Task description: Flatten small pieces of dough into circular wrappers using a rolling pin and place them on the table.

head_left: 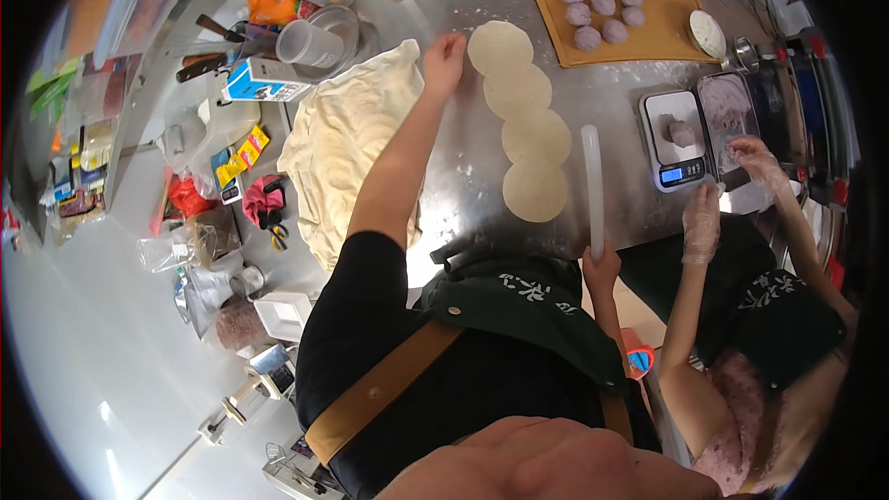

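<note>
While left hand (444, 60) lay flat beside far dough round (500, 46), row of rounds ran far-to-near; right hand (602, 264) gripped white rolling pin (593, 187) at near end.

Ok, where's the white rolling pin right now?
In the head view, the white rolling pin stands lengthwise on the steel table, held at its near end by the right hand, between the row of dough rounds and the digital scale.

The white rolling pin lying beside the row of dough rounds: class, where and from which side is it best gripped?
Probably at its near end, from the person's side. The rolling pin lies lengthwise, pointing away, right of the dough rounds, and the right hand is already at that end. Its far end lies between the dough rounds and the scale. The left hand touches the farthest round.
</note>
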The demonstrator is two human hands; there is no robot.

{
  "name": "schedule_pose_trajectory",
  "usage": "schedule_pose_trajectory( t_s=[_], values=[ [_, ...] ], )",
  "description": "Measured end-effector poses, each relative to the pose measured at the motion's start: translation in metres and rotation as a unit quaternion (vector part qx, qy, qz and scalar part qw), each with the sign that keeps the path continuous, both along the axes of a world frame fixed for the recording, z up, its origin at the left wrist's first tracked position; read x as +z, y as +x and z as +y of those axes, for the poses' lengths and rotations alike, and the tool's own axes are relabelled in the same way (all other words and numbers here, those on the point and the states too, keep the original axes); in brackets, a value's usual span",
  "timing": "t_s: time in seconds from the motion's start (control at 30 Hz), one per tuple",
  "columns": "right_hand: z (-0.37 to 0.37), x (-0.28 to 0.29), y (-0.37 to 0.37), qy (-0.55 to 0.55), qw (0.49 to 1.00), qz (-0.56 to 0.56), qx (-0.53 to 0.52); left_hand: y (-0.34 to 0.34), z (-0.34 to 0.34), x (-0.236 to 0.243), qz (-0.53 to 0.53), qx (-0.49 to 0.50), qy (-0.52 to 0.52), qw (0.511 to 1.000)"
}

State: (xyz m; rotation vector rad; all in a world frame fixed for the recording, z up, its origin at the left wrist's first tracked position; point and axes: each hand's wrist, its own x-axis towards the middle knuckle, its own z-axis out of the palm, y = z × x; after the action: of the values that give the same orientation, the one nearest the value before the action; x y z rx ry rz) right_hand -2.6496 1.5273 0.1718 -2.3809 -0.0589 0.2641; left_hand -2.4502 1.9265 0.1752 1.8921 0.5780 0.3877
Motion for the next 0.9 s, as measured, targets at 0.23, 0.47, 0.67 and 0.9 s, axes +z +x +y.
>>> schedule_pose_trajectory(
  t_s=[0.23,0.47,0.67,0.9],
  values=[
    [0.017,-0.009,0.001,0.005,0.999,0.024,0.039,-0.260,-0.043,0.013,0.117,0.096,-0.012,0.988],
    [0.066,-0.009,-0.016,0.011,0.992,0.014,0.123,-0.423,-0.040,-0.014,0.124,0.418,-0.310,0.845],
    [0.112,0.000,-0.050,-0.006,0.981,0.014,0.196,-0.461,0.026,-0.019,0.047,0.462,-0.375,0.802],
    [0.147,-0.010,-0.097,-0.025,0.972,-0.008,0.232,-0.480,0.066,-0.031,-0.010,0.482,-0.504,0.717]
  ],
)
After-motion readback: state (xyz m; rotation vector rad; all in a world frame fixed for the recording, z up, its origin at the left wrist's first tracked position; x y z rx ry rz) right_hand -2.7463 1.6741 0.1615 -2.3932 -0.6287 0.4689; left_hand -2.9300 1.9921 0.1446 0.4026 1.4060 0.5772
